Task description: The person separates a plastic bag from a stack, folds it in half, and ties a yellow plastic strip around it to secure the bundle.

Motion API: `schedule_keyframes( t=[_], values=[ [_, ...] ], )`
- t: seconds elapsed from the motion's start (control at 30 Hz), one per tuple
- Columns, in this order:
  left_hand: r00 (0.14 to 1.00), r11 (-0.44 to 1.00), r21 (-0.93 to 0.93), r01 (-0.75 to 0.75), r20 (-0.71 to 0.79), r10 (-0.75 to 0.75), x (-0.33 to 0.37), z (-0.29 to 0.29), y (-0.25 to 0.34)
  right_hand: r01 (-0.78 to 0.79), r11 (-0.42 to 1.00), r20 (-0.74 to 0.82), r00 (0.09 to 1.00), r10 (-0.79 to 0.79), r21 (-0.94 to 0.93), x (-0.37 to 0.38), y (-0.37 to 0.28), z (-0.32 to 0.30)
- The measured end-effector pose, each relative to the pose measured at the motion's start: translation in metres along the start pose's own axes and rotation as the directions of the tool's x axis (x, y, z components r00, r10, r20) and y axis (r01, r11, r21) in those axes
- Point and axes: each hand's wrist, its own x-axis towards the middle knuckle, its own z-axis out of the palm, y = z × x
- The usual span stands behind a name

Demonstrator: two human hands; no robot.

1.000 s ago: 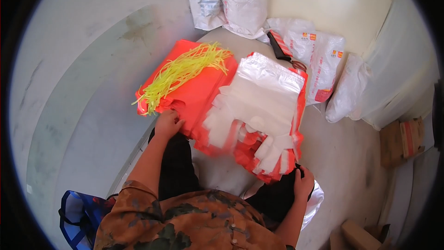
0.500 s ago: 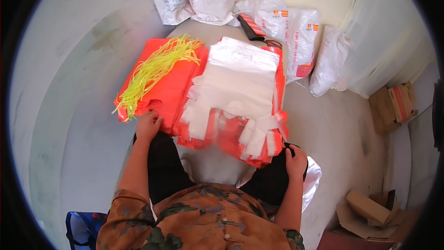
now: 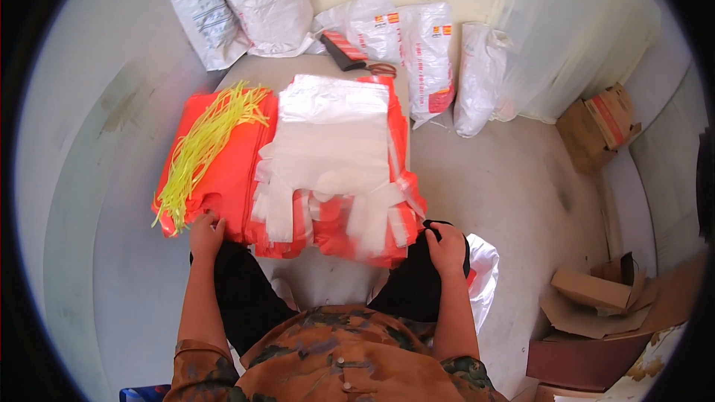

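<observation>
A stack of red plastic vest bags lies on the left of a low surface in front of me. Across its top is a bundle of thin yellow-green strips. Beside it, on the right, whitish translucent vest bags rest over more red ones, their handle ends toward me and partly blurred. My left hand is at the near edge of the red stack by my left knee, its fingers curled; whether they pinch anything is hidden. Over my right knee, my right hand closes on the black trouser leg, near the bags' corner.
Beyond the stacks lie a black and red-striped object and red-brown handled scissors. White woven sacks line the far wall. Cardboard boxes stand at the right, with opened cardboard nearer me. A white plastic bag sits beside my right leg.
The view has swung right, so the stacks and sacks sit farther left in it. Both hands keep about the same places against the bags and my knees.
</observation>
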Motion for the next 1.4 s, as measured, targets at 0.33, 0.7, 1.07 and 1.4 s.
schedule_keyframes(
  t=[0.33,0.7,1.07,1.4],
  values=[
    [1.0,1.0,0.016,-0.001,-0.008,0.001,0.0,0.001,0.003,-0.015,1.0,0.012,1.0,0.015,-0.012,-0.002,-0.007,-0.004],
    [1.0,1.0,0.027,0.013,0.002,-0.013,-0.001,-0.001,0.006,-0.05,0.997,0.067,0.996,0.055,-0.067,-0.003,-0.002,-0.004],
    [0.999,0.999,-0.039,0.026,-0.034,-0.027,-0.001,-0.009,0.012,-0.136,0.954,-0.138,0.974,0.178,0.268,-0.008,-0.007,-0.001],
    [0.996,0.994,-0.09,0.07,-0.045,-0.074,-0.006,-0.01,0.003,0.225,0.931,0.052,0.967,-0.249,0.287,0.063,-0.135,0.053]
  ],
)
